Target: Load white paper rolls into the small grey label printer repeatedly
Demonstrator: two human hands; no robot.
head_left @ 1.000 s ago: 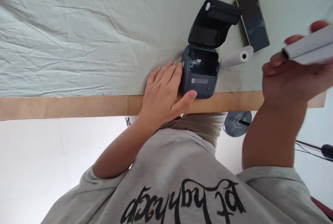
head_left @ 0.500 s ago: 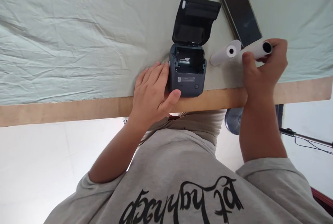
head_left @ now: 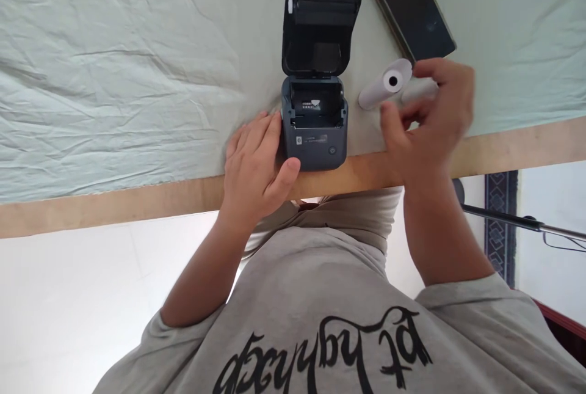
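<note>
A small dark portable label printer [head_left: 315, 148] sits at the table's front edge with its lid [head_left: 318, 33] raised and its paper bay showing. My left hand [head_left: 256, 153] lies against the printer's left side, fingers stretched out and thumb by its front corner. To the right of the printer is a white paper roll [head_left: 379, 90] with a dark hole in its end. A second white roll [head_left: 417, 90] lies beside it, partly hidden by my right hand [head_left: 433, 116]. That hand is slightly blurred, thumb and fingers apart around the near ends of the rolls.
A dark smartphone [head_left: 414, 9] lies behind the rolls, on what looks like a box or case. Wrinkled pale green cloth [head_left: 137, 76] covers the table, leaving a bare wooden front edge [head_left: 114, 201]. A dark metal pole [head_left: 503, 218] is below the table at right.
My right hand has moved off the end of the second roll and leftward, its fingers spreading. My left hand stays by the printer. The whole view has shifted a little.
</note>
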